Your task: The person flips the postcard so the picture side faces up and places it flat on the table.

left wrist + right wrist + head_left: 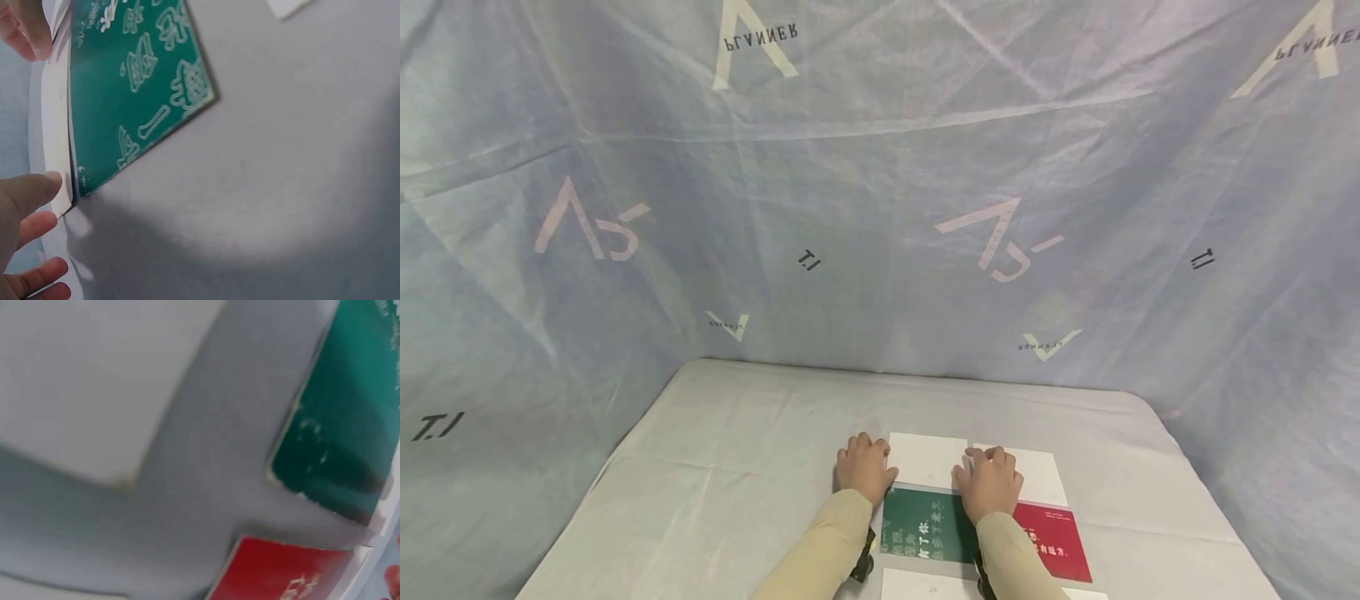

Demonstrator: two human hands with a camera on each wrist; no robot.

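Observation:
A white card (927, 460) lies flat between my two hands, just beyond a green card (917, 525) with pale lettering. At its left edge is my left hand (865, 468); in the left wrist view the thumb (37, 189) touches the card's end and the other fingers extend loosely past it. My right hand (990, 483) rests at the card's right end, thumb and fingertips over the gap towards a second white card (1037, 475). The right wrist partly covers the green card and a red card (1062, 546). Only right-hand fingertips (392, 581) show in the right wrist view.
Nearer me, more white cards (917, 586) lie at the frame's bottom edge, partly hidden by the right sleeve. A grey cloth (737, 467) covers the table. Printed fabric sheets (880, 208) hang behind it and along both sides.

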